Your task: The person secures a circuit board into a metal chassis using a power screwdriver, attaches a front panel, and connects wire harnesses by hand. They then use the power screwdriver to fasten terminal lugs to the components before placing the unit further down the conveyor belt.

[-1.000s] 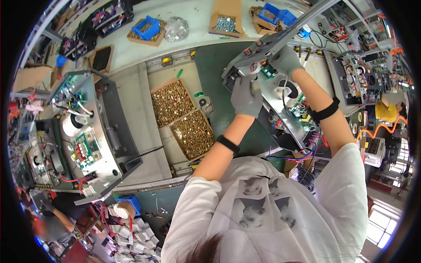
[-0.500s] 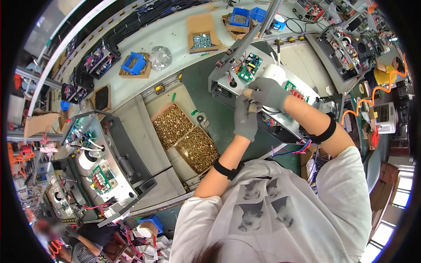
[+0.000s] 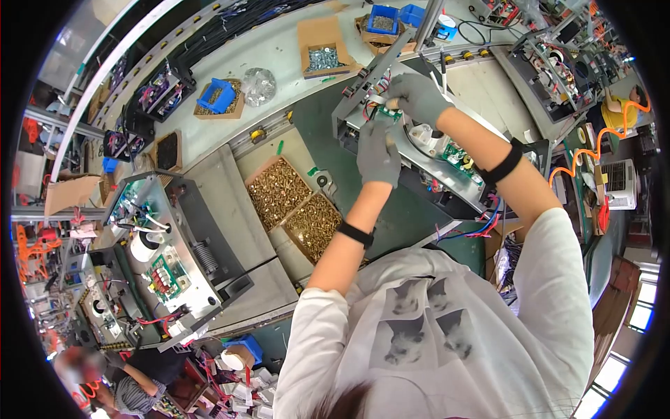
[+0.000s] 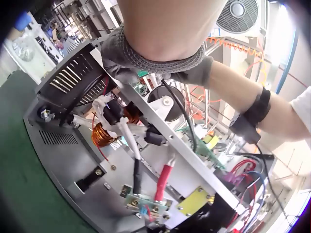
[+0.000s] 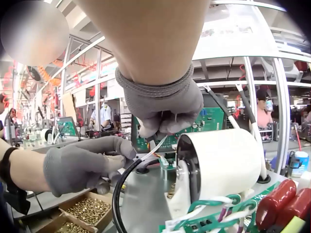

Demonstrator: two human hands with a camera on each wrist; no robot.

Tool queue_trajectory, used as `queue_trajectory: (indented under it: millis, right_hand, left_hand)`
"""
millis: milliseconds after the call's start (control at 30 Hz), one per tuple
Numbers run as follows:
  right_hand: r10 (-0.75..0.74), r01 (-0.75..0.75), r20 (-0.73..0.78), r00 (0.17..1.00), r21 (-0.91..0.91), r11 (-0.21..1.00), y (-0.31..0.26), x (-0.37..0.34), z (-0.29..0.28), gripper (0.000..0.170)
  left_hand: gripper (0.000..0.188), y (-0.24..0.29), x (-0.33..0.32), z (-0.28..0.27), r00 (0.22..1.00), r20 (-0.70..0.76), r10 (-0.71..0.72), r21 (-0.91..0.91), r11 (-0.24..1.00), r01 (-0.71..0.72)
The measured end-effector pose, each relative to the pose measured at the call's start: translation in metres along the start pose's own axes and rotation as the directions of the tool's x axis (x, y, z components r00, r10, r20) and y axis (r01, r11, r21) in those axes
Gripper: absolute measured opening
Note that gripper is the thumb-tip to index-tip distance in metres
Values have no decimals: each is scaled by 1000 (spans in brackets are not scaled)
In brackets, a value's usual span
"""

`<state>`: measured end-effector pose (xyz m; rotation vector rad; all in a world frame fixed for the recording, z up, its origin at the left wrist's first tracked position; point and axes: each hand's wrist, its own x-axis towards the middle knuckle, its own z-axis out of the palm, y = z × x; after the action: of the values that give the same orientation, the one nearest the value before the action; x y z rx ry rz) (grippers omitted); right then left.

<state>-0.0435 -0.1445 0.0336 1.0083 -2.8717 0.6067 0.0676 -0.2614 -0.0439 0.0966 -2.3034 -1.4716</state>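
Note:
My gloved right hand point(image 5: 163, 107) pinches thin white wires point(image 5: 158, 147) that come out of a black cable point(image 5: 117, 201). Just left of it in the right wrist view, my gloved left hand point(image 5: 87, 165) has thumb and forefinger at the sleeve end of that cable. Both hands point(image 3: 379, 153) work over the far end of an opened electrical unit with a metal plate point(image 4: 160, 125). A green circuit board point(image 5: 211, 116) stands behind the right fingers. Beside the wires sits a white cylinder point(image 5: 228, 162). In the left wrist view the left fingertips are hidden behind the plate.
Cardboard boxes of brass screws point(image 3: 279, 192) lie left of the unit. A similar opened unit point(image 3: 174, 251) stands farther left. Along the back are a box of silver screws point(image 3: 324, 59), a blue bin point(image 3: 218, 96) and a clear bag point(image 3: 258, 86). Other people are in the background.
The right hand reached inside the unit, then met the left at its near edge. Both have since moved toward the far end, with the black cable now between them. The head view has shifted.

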Motion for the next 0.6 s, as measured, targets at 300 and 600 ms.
queue_trajectory:
  millis: [300, 600]
  right_hand:
    - [181, -193, 177, 967, 49, 980, 29, 20, 12, 30]
    - [202, -196, 185, 962, -48, 979, 32, 23, 20, 27]
  left_hand:
    - [45, -5, 23, 4, 994, 103, -31, 336, 942, -6]
    - [46, -8, 24, 2, 993, 120, -13, 357, 934, -31]
